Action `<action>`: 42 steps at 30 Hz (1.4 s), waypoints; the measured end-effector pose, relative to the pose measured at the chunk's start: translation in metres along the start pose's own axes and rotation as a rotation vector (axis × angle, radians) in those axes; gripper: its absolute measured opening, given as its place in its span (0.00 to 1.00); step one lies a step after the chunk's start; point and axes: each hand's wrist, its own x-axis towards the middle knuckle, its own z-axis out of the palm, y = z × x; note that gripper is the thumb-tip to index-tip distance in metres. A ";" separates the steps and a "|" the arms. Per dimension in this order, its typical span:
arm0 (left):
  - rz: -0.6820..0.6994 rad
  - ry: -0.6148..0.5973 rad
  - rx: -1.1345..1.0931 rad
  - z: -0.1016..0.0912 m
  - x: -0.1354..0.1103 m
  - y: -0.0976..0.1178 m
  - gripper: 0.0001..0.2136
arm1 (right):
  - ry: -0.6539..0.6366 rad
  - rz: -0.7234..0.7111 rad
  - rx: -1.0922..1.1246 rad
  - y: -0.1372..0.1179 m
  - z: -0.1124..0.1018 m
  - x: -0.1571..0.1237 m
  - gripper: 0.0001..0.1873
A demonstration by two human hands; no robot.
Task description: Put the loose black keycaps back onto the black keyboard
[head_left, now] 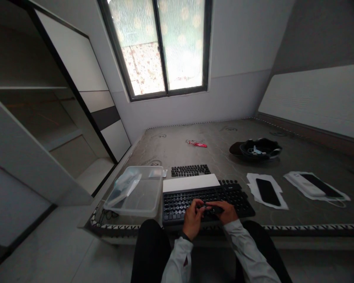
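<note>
A black keyboard [177,204] lies at the mattress edge in front of my knees, many of its switches showing without caps. Over its middle, my left hand [192,220] is closed in a pinch; what sits at its fingertips is too small to make out. Close beside it, my right hand [227,212] is closed around a small dark tool [216,210] that points toward the left fingertips. Behind the keyboard lies a white strip [191,183]. Farther back, black keycaps [190,170] are set out in rows, with more dark caps [228,182] at the right.
A clear plastic bin [159,196] holding plastic bags stands left of the keyboard. To the right are a phone [268,192] on white paper and a white power bank [309,186] beside another phone [321,185]. Behind lie a dark cap [238,149] and a red packet [197,144].
</note>
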 end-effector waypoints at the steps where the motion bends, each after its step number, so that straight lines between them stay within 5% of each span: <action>1: 0.004 0.002 0.001 0.000 0.000 0.001 0.09 | 0.012 0.003 -0.003 0.000 0.000 0.000 0.14; 42: 0.005 0.057 0.087 0.005 -0.003 0.003 0.12 | 0.001 0.018 0.029 0.010 0.003 0.002 0.11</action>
